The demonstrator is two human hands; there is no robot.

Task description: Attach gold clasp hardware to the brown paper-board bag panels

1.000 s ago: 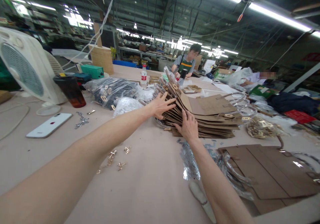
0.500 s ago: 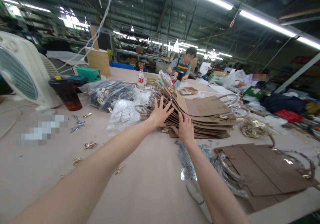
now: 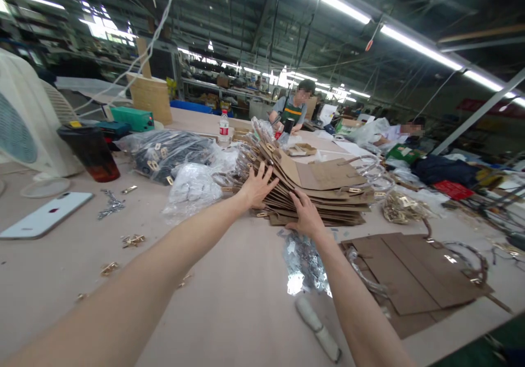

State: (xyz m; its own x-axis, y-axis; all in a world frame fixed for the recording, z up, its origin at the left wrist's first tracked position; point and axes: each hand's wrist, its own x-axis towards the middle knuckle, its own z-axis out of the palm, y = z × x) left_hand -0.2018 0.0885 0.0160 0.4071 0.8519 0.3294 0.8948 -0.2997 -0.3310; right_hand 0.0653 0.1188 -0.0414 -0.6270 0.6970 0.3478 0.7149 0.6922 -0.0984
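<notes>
A thick stack of brown bag panels with handles [image 3: 328, 192] lies in front of me, its left end fanned upward. My left hand [image 3: 259, 187] rests on the fanned left edges with its fingers spread. Along the stack's front edge, my right hand [image 3: 307, 214] touches the panels, thumb apart from the fingers. Clear plastic wraps the handles sticking out at both ends. Small gold metal fittings show on several panels. Below my right hand is a heap of shiny silver plates [image 3: 305, 260], partly covered by my forearm.
Flat brown bag pieces [image 3: 422, 279] lie to the right, near a wrapped tool-like stick [image 3: 318, 328]. On the left are a phone [image 3: 47, 214], a dark tumbler [image 3: 91, 153], a fan [image 3: 28, 115] and loose gold fittings [image 3: 133, 240]. A co-worker [image 3: 291, 110] is across the table.
The view has turned slightly to the right. My right hand has slid a little to the right along the stack's front edge. My left hand stays spread on the fanned edges.
</notes>
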